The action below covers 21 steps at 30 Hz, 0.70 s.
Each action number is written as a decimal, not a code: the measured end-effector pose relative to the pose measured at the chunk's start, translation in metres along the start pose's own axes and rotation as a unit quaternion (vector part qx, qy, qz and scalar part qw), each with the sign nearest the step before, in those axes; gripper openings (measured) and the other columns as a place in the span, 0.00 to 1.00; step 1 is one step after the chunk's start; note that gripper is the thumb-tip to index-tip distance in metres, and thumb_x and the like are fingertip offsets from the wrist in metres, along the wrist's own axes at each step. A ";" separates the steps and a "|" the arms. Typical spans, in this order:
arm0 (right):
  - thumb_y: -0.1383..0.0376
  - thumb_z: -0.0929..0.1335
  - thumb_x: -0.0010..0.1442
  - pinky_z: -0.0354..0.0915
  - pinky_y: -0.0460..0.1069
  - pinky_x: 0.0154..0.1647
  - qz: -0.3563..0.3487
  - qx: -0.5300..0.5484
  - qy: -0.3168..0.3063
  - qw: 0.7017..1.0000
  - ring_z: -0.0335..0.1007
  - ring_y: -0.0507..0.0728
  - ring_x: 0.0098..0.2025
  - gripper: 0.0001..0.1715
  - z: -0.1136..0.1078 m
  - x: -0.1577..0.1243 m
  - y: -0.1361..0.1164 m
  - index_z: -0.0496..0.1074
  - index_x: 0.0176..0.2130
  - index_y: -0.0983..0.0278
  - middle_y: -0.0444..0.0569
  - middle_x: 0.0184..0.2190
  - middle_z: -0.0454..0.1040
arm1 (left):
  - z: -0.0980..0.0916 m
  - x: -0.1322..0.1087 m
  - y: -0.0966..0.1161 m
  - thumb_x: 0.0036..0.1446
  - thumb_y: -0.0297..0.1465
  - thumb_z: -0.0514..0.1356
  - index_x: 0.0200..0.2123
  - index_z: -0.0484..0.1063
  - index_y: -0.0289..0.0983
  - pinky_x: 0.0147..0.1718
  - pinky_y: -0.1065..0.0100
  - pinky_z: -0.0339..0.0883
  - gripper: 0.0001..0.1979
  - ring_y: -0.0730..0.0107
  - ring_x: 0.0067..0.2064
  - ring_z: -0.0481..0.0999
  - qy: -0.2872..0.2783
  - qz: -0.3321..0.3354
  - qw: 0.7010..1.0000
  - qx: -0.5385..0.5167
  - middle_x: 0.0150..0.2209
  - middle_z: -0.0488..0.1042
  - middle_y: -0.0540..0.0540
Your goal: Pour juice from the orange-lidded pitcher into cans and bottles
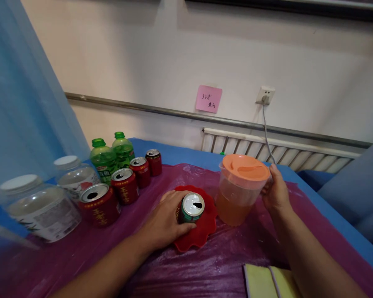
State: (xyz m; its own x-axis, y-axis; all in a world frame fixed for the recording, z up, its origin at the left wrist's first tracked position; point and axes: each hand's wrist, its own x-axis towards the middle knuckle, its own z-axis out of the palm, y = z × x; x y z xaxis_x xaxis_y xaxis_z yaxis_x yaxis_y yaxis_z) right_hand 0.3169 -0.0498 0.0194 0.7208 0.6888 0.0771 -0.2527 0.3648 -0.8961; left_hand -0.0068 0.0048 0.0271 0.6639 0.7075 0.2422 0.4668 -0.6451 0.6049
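Observation:
My left hand (168,221) is wrapped round a green drink can (192,207), which stands upright with its mouth open. Beneath the can lies a red scalloped plate (207,225). To the right, my right hand (276,188) grips the handle side of a clear plastic pitcher (234,205); the handle itself is mostly hidden by the fingers. An orange lid (245,167) covers the pitcher, and amber liquid fills its lower part. The pitcher is upright, close to the plate's right edge.
On the left stand several opened red cans (124,186), two green bottles (103,159) and two clear jars (43,211) with white lids. A folded yellow cloth (269,281) lies at the front right. Purple plastic sheeting (174,275) covers the blue table. A radiator (286,151) is behind.

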 end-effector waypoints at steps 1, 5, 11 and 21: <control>0.45 0.72 0.51 0.49 0.44 0.15 -0.016 -0.005 0.009 1.000 0.55 0.48 0.15 0.26 0.000 0.001 0.000 0.62 0.24 0.60 0.35 0.15 0.62 | 0.000 0.000 0.000 0.43 0.33 0.73 0.54 0.69 0.45 0.61 0.49 0.61 0.33 0.49 0.58 0.71 -0.001 -0.002 1.000 0.001 0.56 0.76 0.46; 0.53 0.72 0.50 0.56 0.45 0.22 -0.109 -0.014 0.051 0.993 0.60 0.49 0.21 0.17 0.000 0.006 0.001 0.64 0.25 0.60 0.36 0.20 0.66 | -0.002 0.000 0.004 0.43 0.33 0.73 0.53 0.70 0.45 0.60 0.49 0.61 0.32 0.49 0.56 0.72 -0.012 0.002 1.000 0.003 0.54 0.76 0.47; 0.56 0.69 0.51 0.53 0.46 0.25 -0.157 -0.079 0.071 0.982 0.51 0.49 0.23 0.17 -0.004 0.009 0.001 0.58 0.23 0.59 0.34 0.20 0.58 | -0.002 0.000 0.005 0.44 0.32 0.73 0.54 0.69 0.44 0.61 0.49 0.59 0.33 0.50 0.56 0.72 -0.011 0.013 1.000 0.002 0.54 0.76 0.47; 0.56 0.68 0.52 0.61 0.48 0.36 -0.237 -0.131 0.181 0.945 0.63 0.52 0.32 0.13 0.002 0.007 -0.001 0.70 0.31 0.63 0.40 0.29 0.69 | -0.002 0.003 -0.002 0.44 0.29 0.72 0.55 0.68 0.45 0.61 0.47 0.57 0.33 0.51 0.58 0.70 -0.007 0.010 1.000 -0.013 0.57 0.75 0.46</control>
State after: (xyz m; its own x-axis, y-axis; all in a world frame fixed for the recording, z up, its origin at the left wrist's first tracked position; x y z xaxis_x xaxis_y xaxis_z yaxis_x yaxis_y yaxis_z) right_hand 0.3210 -0.0437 0.0214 0.8991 0.2097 0.3843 0.2883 0.3771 -0.8801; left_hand -0.0066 0.0090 0.0284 0.6803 0.6912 0.2439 0.4389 -0.6507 0.6197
